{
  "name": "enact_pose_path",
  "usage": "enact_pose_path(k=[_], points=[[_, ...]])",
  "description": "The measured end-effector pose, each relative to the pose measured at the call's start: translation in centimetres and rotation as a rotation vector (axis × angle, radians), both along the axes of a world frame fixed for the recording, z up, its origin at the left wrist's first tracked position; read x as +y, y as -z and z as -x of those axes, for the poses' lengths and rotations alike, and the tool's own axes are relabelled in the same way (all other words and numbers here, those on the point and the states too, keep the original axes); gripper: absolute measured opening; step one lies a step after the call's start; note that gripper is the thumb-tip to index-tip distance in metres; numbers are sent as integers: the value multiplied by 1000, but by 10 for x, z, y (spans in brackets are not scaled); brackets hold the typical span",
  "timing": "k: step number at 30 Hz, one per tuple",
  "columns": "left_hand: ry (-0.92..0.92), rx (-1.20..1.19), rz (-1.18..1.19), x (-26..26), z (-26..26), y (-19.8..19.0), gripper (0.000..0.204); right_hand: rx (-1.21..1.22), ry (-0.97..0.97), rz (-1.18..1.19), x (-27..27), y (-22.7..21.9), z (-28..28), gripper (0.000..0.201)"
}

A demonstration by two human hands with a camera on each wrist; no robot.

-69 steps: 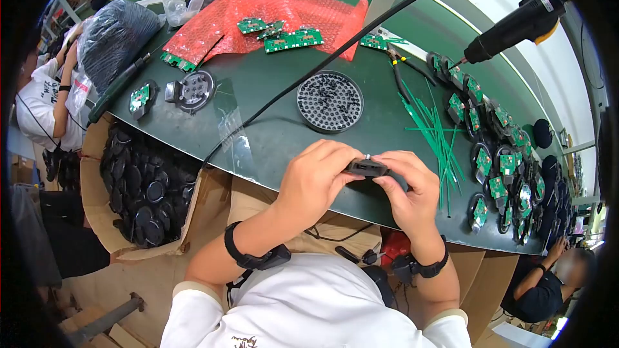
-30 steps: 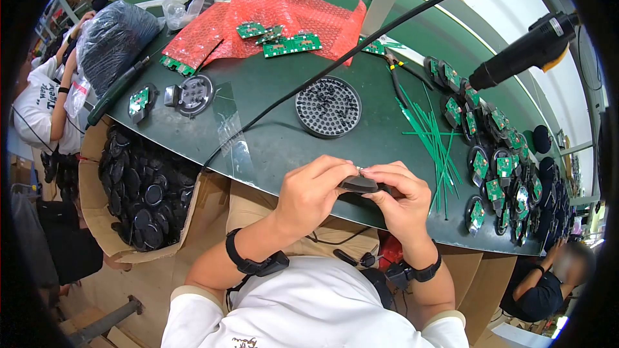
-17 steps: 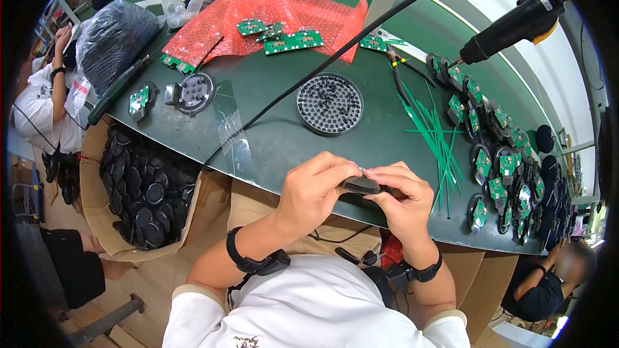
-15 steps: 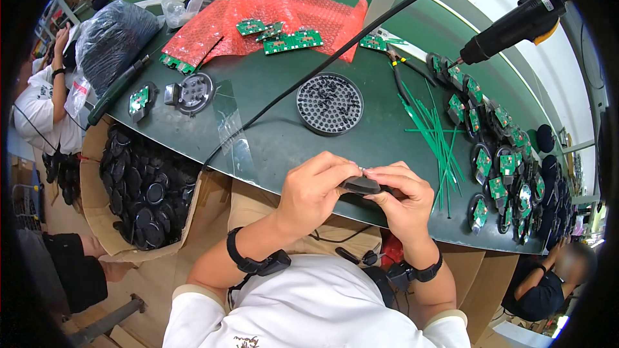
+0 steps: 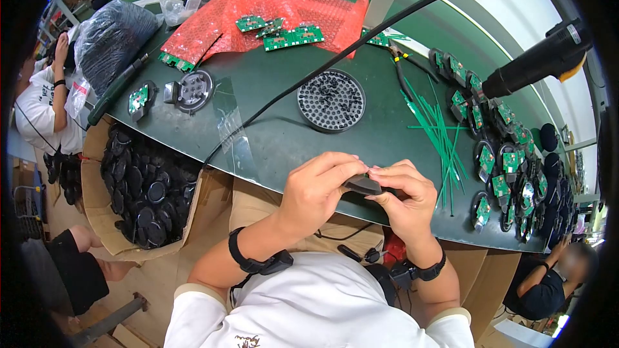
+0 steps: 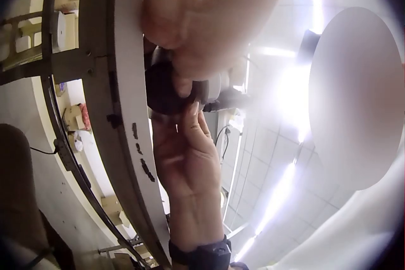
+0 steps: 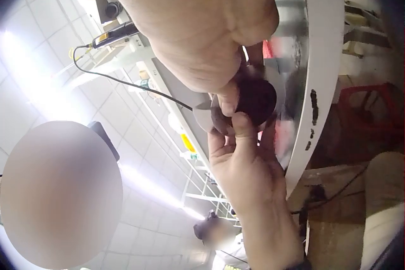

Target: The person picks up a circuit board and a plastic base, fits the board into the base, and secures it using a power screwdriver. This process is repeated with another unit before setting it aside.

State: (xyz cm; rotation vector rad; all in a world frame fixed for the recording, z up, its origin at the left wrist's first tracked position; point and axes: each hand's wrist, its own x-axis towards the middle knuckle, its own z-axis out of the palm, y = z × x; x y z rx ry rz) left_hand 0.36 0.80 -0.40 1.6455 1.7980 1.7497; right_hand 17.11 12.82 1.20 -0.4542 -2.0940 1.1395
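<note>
Over the near edge of the green table, both hands hold a small black round plastic housing (image 5: 364, 185). The left hand (image 5: 314, 190) grips its left side with thumb and fingers. On the other side, the right hand (image 5: 407, 194) pinches it, with fingertips of both hands close together along the top. In the right wrist view the dark round face of the housing (image 7: 259, 102) shows between the two thumbs. The left wrist view also shows the housing (image 6: 168, 89), partly covered by fingers. Its far side is hidden by the hands.
A round dish (image 5: 331, 100) of small black pieces stands ahead. Green strips (image 5: 438, 138), pliers (image 5: 403, 64) and several housings with circuit boards (image 5: 501, 187) lie right. A black power tool (image 5: 538, 58) hangs there. Red bubble wrap (image 5: 277, 6) lies behind; a carton (image 5: 93, 203) of black parts stands left.
Since the earliest frame the hands have come slightly lower and the housing has turned, its slotted edge giving way to a smooth dark face. Over the last half second the grip barely changes.
</note>
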Motion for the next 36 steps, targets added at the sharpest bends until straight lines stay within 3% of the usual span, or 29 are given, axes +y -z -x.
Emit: enact_pose_path(k=[16, 22, 27, 36], points=[[51, -21, -21, -1, 6, 5, 36, 25, -52, 33, 1, 0, 0, 32], [141, -65, 13, -4, 9, -10, 32, 19, -47, 197, 4, -2, -4, 32], [110, -59, 26, -4, 8, -2, 31, 8, -89, 348, 2, -13, -1, 31], [76, -27, -8, -4, 6, 3, 30, -33, -73, 122, 5, -8, -2, 31]])
